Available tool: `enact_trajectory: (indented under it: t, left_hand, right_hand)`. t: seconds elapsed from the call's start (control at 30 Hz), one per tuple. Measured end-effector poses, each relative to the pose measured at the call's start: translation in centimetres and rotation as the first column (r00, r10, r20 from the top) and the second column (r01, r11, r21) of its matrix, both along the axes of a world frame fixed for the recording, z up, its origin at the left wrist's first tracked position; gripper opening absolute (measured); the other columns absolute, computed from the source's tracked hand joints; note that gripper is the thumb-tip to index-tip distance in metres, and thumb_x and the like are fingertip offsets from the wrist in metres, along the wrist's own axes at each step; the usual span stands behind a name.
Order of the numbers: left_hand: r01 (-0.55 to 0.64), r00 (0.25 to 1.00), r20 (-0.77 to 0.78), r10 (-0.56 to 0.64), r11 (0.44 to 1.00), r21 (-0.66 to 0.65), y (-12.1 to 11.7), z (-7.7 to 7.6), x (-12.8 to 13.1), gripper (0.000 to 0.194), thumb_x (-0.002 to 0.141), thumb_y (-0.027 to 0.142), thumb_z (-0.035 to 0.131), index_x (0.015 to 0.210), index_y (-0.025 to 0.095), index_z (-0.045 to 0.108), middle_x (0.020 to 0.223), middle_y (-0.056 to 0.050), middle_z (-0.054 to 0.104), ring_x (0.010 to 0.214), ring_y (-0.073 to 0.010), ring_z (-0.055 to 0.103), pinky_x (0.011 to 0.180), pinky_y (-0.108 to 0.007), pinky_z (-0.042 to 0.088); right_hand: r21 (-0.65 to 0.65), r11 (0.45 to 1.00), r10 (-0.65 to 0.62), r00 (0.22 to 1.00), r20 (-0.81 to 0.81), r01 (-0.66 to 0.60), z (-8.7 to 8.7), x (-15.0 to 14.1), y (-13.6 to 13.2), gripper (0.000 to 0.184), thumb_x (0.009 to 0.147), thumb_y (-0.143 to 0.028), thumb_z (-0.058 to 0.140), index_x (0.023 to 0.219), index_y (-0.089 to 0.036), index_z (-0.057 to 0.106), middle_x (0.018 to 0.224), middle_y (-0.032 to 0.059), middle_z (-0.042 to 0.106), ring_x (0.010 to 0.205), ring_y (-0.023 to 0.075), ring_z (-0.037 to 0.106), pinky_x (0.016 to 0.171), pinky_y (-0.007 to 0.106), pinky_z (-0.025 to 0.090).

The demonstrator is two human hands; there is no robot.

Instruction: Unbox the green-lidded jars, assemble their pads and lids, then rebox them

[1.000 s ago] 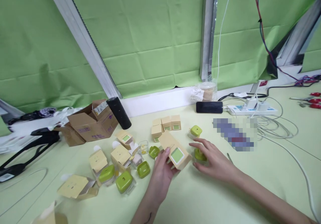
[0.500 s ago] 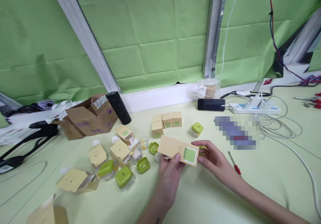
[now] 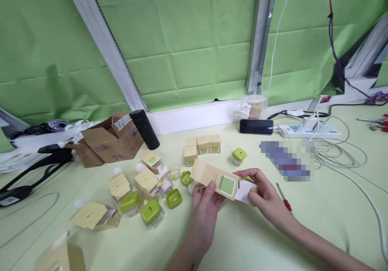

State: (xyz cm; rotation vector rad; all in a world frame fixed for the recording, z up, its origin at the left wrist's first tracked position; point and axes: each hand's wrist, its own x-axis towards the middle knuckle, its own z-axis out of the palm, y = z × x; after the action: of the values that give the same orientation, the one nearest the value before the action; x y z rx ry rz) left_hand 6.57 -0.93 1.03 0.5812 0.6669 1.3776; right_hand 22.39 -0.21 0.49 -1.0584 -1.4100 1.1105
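My left hand (image 3: pixel 206 214) grips a tan cardboard box (image 3: pixel 209 174) with a green square on its face, thumb on top and fingers underneath. At the box's right end, my right hand (image 3: pixel 268 200) pinches a white-sided flap (image 3: pixel 245 191) that sticks out. Something green is partly hidden behind the right fingers. Left of the box lie a green lid (image 3: pixel 173 198) and a clear case (image 3: pixel 165 186). Two green-topped clear containers (image 3: pixel 150 212) (image 3: pixel 129 202) sit farther left, among opened tan boxes (image 3: pixel 92 214).
Small closed boxes (image 3: pixel 214 144) stand behind my hands, beside a green-topped container (image 3: pixel 239 155). A red-handled screwdriver (image 3: pixel 286 203) lies to the right. Farther back are a phone (image 3: pixel 256 126), a power strip (image 3: pixel 325 132), a black cylinder (image 3: pixel 144 129) and a brown carton (image 3: pixel 113 143).
The white-sided flap at the box's right end now sticks out, with my right fingers closed on it. My left hand keeps its hold on the box.
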Motion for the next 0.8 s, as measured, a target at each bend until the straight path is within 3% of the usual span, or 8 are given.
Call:
enact_trajectory:
  t: [0.07,0.23,0.47,0.63,0.8]
  left_hand:
    - [0.007,0.999,0.052,-0.007,1.000,-0.013,0.2,0.1,-0.2,0.049,0.084,0.024,0.063,0.127,0.022,0.041,0.117,-0.009,0.063,0.107,-0.0214,0.060,0.096,-0.039,0.044]
    - [0.009,0.999,0.042,-0.009,1.000,-0.017,0.8,0.0,-0.9,0.042,0.083,0.026,0.063,0.122,0.018,0.050,0.117,-0.010,0.063,0.109,-0.0240,0.059,0.099,-0.040,0.043]
    - [0.023,0.997,0.072,-0.022,1.000,-0.013,0.8,-0.5,-0.7,0.040,0.085,0.027,0.060,0.124,0.021,0.050,0.121,-0.009,0.061,0.113,-0.0232,0.056,0.101,-0.040,0.040]
    - [0.023,0.998,0.065,-0.022,1.000,-0.004,0.5,-0.5,-0.5,0.050,0.085,0.025,0.061,0.131,0.026,0.043,0.123,-0.009,0.059,0.116,-0.0231,0.054,0.100,-0.039,0.042]
    - [0.018,0.999,0.041,-0.018,1.000,0.003,0.3,-0.3,-0.3,0.054,0.083,0.025,0.063,0.133,0.027,0.042,0.121,-0.008,0.061,0.118,-0.0245,0.053,0.101,-0.040,0.041]
  right_hand:
    - [0.045,0.999,0.008,0.998,0.055,-0.011,-0.2,0.1,-0.1,0.042,0.068,-0.005,0.038,0.103,-0.026,0.046,0.117,0.0050,0.055,0.095,0.0196,0.059,0.067,0.030,0.050]
    - [0.334,0.940,-0.043,0.952,0.302,-0.064,-0.5,0.1,-0.3,0.042,0.078,-0.008,0.045,0.115,-0.029,0.046,0.121,0.0060,0.049,0.120,0.0232,0.044,0.096,0.040,0.041]
    - [0.576,0.817,-0.258,0.875,0.410,-0.030,-1.0,0.1,-0.4,0.029,0.083,-0.019,0.058,0.109,-0.028,0.050,0.111,0.0077,0.048,0.106,0.0242,0.052,0.086,0.039,0.048]
    - [0.593,0.805,-0.340,0.793,0.505,-0.033,-1.4,0.1,-0.2,0.050,0.084,-0.025,0.060,0.131,-0.028,0.042,0.116,0.0106,0.047,0.108,0.0267,0.051,0.086,0.042,0.049]
    - [0.648,0.761,-0.418,0.759,0.500,-0.007,-1.2,0.1,-0.2,0.048,0.085,-0.027,0.060,0.130,-0.029,0.043,0.117,0.0104,0.050,0.106,0.0271,0.053,0.083,0.043,0.049]
